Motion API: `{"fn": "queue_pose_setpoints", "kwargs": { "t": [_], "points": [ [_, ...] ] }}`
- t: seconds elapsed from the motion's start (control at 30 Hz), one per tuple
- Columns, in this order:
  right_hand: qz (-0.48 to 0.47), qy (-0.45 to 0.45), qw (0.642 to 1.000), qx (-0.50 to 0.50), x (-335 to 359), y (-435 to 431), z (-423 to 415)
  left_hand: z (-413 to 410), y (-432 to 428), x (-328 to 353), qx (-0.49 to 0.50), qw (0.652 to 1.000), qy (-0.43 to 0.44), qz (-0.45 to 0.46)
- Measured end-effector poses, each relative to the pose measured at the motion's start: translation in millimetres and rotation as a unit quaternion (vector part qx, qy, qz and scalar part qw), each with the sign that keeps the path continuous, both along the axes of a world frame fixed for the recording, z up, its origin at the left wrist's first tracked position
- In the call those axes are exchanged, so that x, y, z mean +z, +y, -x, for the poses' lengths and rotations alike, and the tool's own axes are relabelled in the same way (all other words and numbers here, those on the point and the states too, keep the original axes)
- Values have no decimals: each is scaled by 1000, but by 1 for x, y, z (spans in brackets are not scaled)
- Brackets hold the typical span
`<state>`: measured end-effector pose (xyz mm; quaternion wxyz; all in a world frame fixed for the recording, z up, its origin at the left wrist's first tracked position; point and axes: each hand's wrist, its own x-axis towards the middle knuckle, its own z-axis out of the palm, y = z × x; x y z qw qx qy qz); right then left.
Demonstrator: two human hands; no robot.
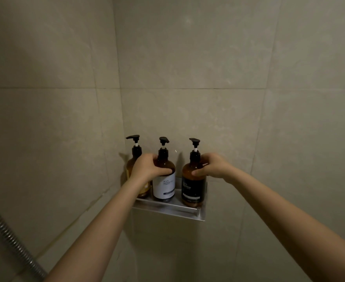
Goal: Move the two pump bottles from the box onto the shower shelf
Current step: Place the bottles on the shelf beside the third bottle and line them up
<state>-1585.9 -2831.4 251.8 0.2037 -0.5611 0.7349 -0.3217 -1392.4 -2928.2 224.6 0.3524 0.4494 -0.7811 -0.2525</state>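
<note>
Head view, amber pump bottles [189, 181], black pumps [194, 140]

Dim, warm, even lighting. Soft shadows fall left of the bottles on the tiled wall [187, 58]. Wide-angle bowing at edges; slight softness throughout.

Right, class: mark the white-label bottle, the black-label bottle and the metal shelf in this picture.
white-label bottle [164, 187], head view, on its white label.
black-label bottle [192, 193], head view, on its dark label.
metal shelf [167, 211], head view, on its front rail.
</note>
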Motion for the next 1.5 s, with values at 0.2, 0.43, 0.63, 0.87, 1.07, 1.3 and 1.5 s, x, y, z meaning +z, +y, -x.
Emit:
{"fn": "queue_pose_setpoints", "kwargs": {
  "t": [0.2,0.43,0.63,0.87,1.07,1.3,1.5],
  "points": [
    [28,-34,999,1,-8,2,-5,1,-2,3,-46,999,-20,-18],
    [29,-29,999,1,-10,-1,-3,1,-9,13,-88,992,-62,-73],
    [20,-47,999,17,-8,-1,2,-4,-12,15,-98,989,-71,-87],
    [42,-55,997,21,-14,-1,3,-7,-1,17,-85,992,-19,-89],
    [37,-78,996,19,-15,-5,4,-35,18,-9,177,948,260,45],
    [41,-94,994,26,-17,-6,6,-42,-21,-14,172,980,93,26],
    [50,-105,993,33,-20,-6,7,-43,-38,-9,139,987,69,-41]
  ]
}}
